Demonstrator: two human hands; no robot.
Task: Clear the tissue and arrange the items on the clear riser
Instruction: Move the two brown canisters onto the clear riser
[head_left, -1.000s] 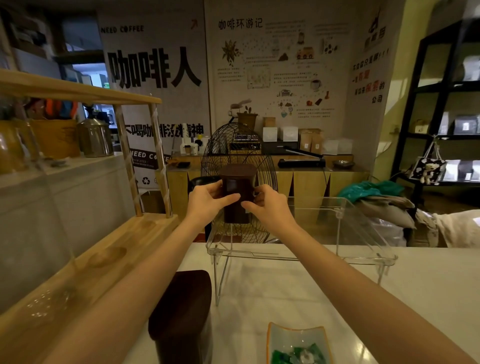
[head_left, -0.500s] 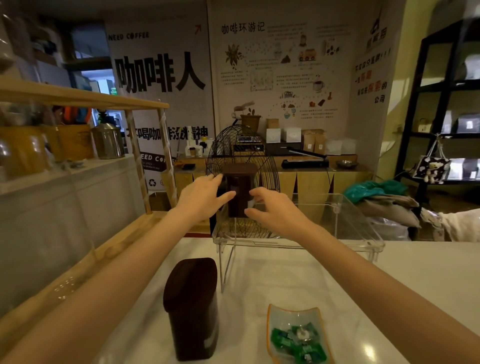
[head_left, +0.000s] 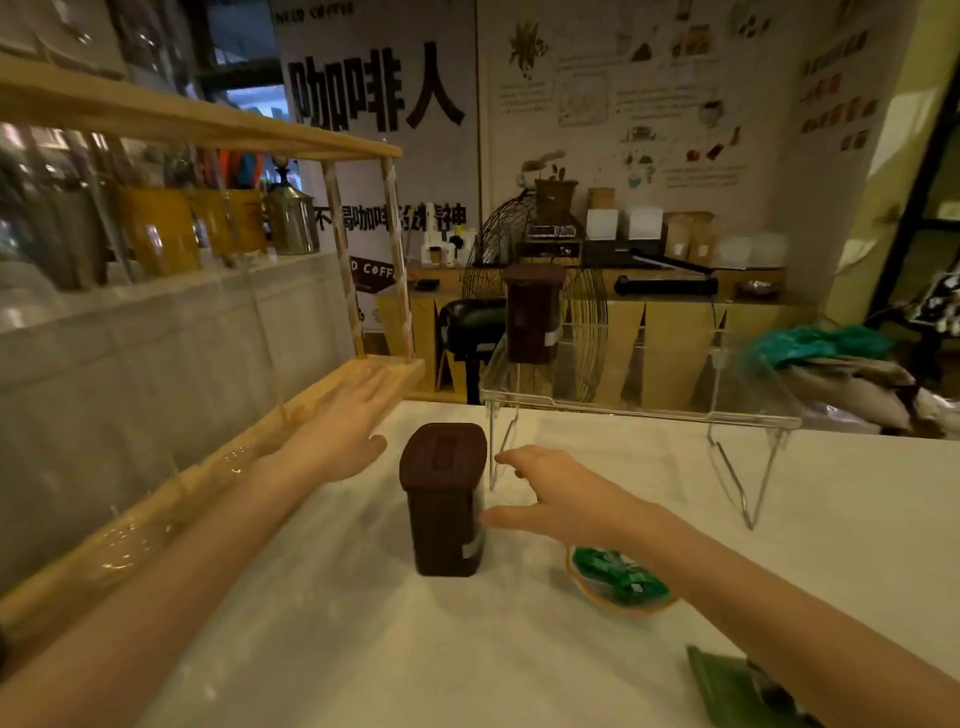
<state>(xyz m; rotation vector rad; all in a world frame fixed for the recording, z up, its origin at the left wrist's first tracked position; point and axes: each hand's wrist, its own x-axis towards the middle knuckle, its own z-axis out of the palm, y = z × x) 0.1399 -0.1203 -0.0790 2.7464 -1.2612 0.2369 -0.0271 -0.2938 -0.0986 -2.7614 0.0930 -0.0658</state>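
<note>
clear riser (head_left: 639, 410), boxy brown canister (head_left: 534, 319) atop

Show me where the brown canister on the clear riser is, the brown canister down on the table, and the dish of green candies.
brown canister on the riser (head_left: 532, 322), head view, front face of its body
brown canister on the table (head_left: 444, 519), head view, front wall below the lid
candy dish (head_left: 631, 609), head view, near rim

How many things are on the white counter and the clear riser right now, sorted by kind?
Brown lidded containers: 2, one on the clear riser at, one on the counter at
Dishes of green-wrapped candy: 1
Green packets: 1, cut off by the frame edge
Total: 4
</note>
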